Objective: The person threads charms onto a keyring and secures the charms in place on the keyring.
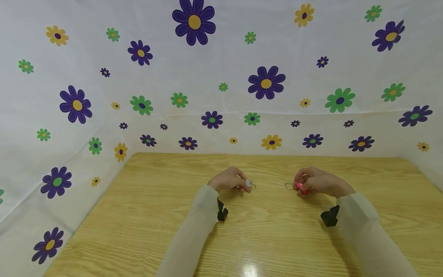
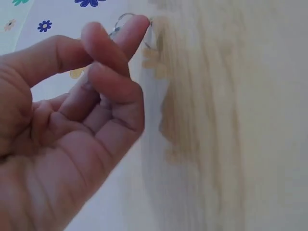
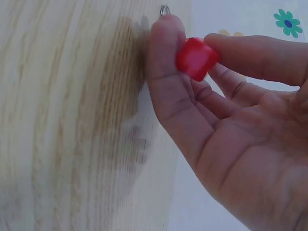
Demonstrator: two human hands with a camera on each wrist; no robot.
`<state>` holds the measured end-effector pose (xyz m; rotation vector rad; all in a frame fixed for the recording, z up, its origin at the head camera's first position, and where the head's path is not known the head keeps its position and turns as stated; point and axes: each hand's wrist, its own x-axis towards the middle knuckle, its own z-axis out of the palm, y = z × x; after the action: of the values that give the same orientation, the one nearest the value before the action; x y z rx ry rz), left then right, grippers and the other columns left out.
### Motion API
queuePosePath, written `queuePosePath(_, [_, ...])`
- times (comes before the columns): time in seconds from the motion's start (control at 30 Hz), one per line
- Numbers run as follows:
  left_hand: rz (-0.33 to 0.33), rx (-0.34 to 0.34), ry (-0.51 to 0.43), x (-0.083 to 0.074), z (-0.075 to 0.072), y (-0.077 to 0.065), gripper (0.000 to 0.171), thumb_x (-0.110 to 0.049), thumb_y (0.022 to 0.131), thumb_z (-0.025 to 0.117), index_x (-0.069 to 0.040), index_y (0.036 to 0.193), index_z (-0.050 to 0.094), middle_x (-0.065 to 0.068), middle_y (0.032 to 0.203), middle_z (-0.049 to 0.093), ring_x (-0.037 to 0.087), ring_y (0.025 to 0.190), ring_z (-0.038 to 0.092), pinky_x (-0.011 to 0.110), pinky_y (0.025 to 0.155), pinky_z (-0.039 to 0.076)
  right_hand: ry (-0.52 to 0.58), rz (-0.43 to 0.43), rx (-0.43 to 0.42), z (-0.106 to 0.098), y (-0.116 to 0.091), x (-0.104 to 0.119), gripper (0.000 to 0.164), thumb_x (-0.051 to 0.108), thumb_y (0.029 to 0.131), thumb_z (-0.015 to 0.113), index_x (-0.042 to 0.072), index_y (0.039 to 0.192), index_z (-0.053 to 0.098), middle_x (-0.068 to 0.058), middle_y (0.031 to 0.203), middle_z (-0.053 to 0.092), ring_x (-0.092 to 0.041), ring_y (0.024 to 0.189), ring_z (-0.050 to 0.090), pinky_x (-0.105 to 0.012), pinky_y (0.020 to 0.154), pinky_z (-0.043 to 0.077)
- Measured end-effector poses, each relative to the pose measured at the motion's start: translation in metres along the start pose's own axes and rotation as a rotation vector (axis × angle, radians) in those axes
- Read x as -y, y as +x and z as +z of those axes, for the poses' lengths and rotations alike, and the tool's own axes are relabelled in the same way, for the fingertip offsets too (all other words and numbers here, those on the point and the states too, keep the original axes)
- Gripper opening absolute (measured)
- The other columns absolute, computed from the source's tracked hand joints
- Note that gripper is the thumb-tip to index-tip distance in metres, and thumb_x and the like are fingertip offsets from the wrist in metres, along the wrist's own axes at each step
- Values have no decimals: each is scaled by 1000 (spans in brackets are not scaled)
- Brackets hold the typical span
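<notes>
Over the far middle of the wooden table, my left hand (image 1: 231,179) pinches a small pale round tag (image 1: 248,183) with a little metal ring (image 1: 254,186) sticking out to its right. In the left wrist view the fingertips hide most of the tag; a thin split ring (image 2: 124,15) shows behind them. My right hand (image 1: 322,182) holds a pink-red keychain piece (image 1: 299,186) between thumb and fingers. From it a metal key ring (image 1: 288,189) points left, towards the other hand. Up close the piece (image 3: 196,58) looks like a small glossy red block. The two rings are apart.
The light wooden table (image 1: 145,215) runs to a white cloth (image 1: 221,57) with printed flowers, standing at the back and both sides. Black wrist mounts (image 1: 330,216) hang below both sleeves. A light glare lies on the table's front.
</notes>
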<state>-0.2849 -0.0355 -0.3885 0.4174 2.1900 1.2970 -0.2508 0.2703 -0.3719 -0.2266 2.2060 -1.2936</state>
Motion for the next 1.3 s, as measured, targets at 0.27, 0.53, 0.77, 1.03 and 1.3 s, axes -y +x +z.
queuePosePath(0.27, [12,56,-182,4,-3,1,27,-1,92,54,4,119,54,14,96,72,12,65,64,21,62,52,-6,-60,32,0,-1,-1,46,-4,84,50,-14,129,47,-18,114,60,-17,87,62,-26,82,56])
queuePosePath(0.53, [53,105,-213,4,-1,-3,40,0,92,47,4,131,54,22,120,68,9,67,65,21,65,54,27,-85,-15,2,-3,-4,42,-4,88,46,-18,128,50,-23,118,61,-16,86,63,-26,82,57])
queuePosePath(0.77, [79,70,-212,3,3,-4,31,-12,97,58,0,126,60,14,117,71,11,72,66,22,70,53,95,-29,-125,6,-3,-1,36,5,98,50,-19,125,53,-9,104,70,-12,80,62,-23,72,55])
queuePosePath(1.03, [101,-4,-231,1,7,-6,28,-6,96,59,5,122,61,21,112,71,10,78,67,28,81,57,111,10,-220,12,-2,1,28,2,96,54,-16,118,57,-4,92,72,-12,78,63,-22,67,53])
queuePosePath(1.3, [74,-22,-195,3,9,-8,32,-7,94,62,3,125,59,18,114,71,19,97,72,23,77,55,107,11,-232,14,-4,-1,27,6,96,57,-12,115,59,0,87,71,-11,75,61,-23,61,48])
